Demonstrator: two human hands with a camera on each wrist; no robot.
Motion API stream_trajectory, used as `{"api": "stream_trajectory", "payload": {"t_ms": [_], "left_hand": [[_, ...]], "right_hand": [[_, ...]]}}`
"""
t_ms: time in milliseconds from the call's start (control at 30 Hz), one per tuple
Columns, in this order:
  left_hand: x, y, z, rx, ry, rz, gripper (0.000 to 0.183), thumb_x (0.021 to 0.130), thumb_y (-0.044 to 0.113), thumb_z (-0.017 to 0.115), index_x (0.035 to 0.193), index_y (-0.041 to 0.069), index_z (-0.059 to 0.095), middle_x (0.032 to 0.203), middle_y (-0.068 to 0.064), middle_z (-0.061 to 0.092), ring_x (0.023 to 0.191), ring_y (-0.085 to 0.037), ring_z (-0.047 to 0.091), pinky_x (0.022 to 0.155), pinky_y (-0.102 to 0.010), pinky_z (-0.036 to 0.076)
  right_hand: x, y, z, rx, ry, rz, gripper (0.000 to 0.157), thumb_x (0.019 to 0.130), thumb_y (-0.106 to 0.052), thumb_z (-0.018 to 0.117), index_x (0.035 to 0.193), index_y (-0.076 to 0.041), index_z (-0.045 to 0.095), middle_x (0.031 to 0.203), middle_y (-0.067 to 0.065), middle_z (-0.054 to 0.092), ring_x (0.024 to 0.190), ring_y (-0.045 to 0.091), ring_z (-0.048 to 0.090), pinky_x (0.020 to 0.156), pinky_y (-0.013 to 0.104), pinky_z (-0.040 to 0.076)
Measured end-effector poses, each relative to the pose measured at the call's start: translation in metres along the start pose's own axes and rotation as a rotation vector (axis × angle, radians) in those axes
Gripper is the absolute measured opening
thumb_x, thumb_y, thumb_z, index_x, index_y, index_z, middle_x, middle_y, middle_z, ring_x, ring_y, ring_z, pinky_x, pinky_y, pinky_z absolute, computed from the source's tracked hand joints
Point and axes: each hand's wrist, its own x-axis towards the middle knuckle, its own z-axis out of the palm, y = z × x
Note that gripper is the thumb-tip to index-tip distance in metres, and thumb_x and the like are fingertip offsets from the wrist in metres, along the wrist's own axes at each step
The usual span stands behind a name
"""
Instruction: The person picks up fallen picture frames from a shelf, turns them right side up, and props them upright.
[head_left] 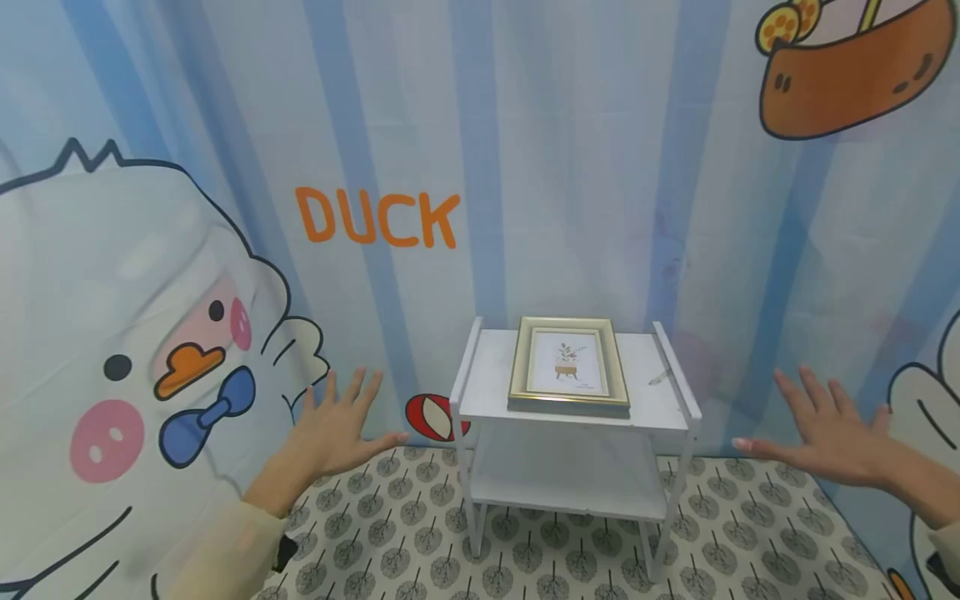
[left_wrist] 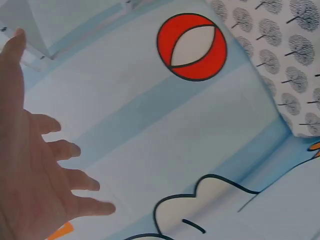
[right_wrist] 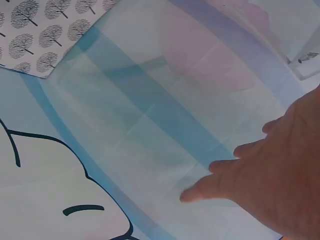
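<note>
A picture frame (head_left: 568, 402) with a pale gold border lies flat on the top shelf of a small white table (head_left: 487, 367); its print shows a potted plant. My left hand (head_left: 333, 433) is held out in the air to the left of the table, fingers spread and holding nothing. On the opposite side my right hand (head_left: 836, 433) is likewise raised with fingers apart, nothing in it. In the left wrist view the left hand (left_wrist: 37, 170) shows its palm side and splayed fingers. The right hand (right_wrist: 280, 175) appears at the lower right of the right wrist view.
Behind the table hangs a striped blue and white curtain (head_left: 570, 167) printed with cartoon ducks and orange lettering. A lower white shelf (head_left: 562, 471) sits under the tabletop. The floor covering (head_left: 420, 533) has a grey tree pattern.
</note>
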Motion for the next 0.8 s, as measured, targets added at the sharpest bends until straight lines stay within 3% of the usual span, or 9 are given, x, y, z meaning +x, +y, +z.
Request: {"api": "stream_trajectory", "payload": {"t_ms": [167, 233, 400, 533, 667, 800], "left_hand": [[-0.004, 0.011, -0.014, -0.038, 0.034, 0.06, 0.089, 0.1, 0.063, 0.058, 0.167, 0.012, 0.029, 0.168, -0.024, 0.036, 0.148, -0.059, 0.04, 0.105, -0.078, 0.045], [-0.005, 0.017, -0.021, -0.071, 0.055, 0.087, 0.08, 0.103, 0.056, 0.06, 0.165, 0.012, 0.034, 0.165, -0.023, 0.042, 0.143, -0.054, 0.05, 0.102, -0.073, 0.051], [-0.005, 0.033, -0.041, -0.182, 0.089, 0.137, 0.07, 0.106, 0.047, 0.06, 0.16, 0.006, 0.043, 0.155, -0.022, 0.056, 0.136, -0.043, 0.061, 0.108, -0.06, 0.054], [-0.004, 0.045, -0.054, -0.243, 0.093, 0.152, 0.065, 0.107, 0.044, 0.06, 0.156, 0.003, 0.048, 0.149, -0.02, 0.063, 0.133, -0.04, 0.064, 0.108, -0.058, 0.054], [-0.002, 0.058, -0.064, -0.276, 0.107, 0.177, 0.058, 0.106, 0.042, 0.062, 0.15, 0.005, 0.056, 0.142, -0.015, 0.068, 0.126, -0.035, 0.068, 0.102, -0.055, 0.058], [0.004, 0.073, -0.074, -0.298, 0.102, 0.213, 0.051, 0.105, 0.039, 0.065, 0.145, 0.007, 0.062, 0.143, -0.014, 0.067, 0.122, -0.033, 0.07, 0.099, -0.052, 0.06]], "right_hand": [[0.002, -0.002, -0.012, 0.031, 0.033, -0.119, 0.122, 0.096, -0.061, 0.068, 0.161, 0.015, -0.001, 0.155, 0.056, 0.013, 0.131, 0.077, 0.029, 0.098, 0.088, 0.035], [0.002, -0.004, -0.019, 0.056, 0.028, -0.143, 0.115, 0.098, -0.055, 0.069, 0.159, 0.02, 0.006, 0.151, 0.057, 0.019, 0.128, 0.076, 0.034, 0.098, 0.084, 0.04], [0.001, -0.021, -0.034, 0.03, 0.084, -0.155, 0.089, 0.102, -0.048, 0.067, 0.149, 0.022, 0.036, 0.143, 0.051, 0.043, 0.12, 0.066, 0.055, 0.091, 0.074, 0.052], [0.0, -0.038, -0.043, 0.036, 0.176, -0.185, 0.066, 0.102, -0.04, 0.069, 0.136, 0.015, 0.056, 0.13, 0.042, 0.062, 0.109, 0.055, 0.068, 0.084, 0.065, 0.058], [-0.002, -0.054, -0.052, 0.05, 0.224, -0.22, 0.056, 0.102, -0.035, 0.07, 0.133, 0.01, 0.062, 0.125, 0.036, 0.068, 0.105, 0.05, 0.07, 0.082, 0.062, 0.06], [-0.002, -0.067, -0.062, 0.076, 0.232, -0.26, 0.059, 0.102, -0.035, 0.07, 0.139, 0.009, 0.058, 0.131, 0.035, 0.066, 0.109, 0.047, 0.07, 0.084, 0.061, 0.06]]}}
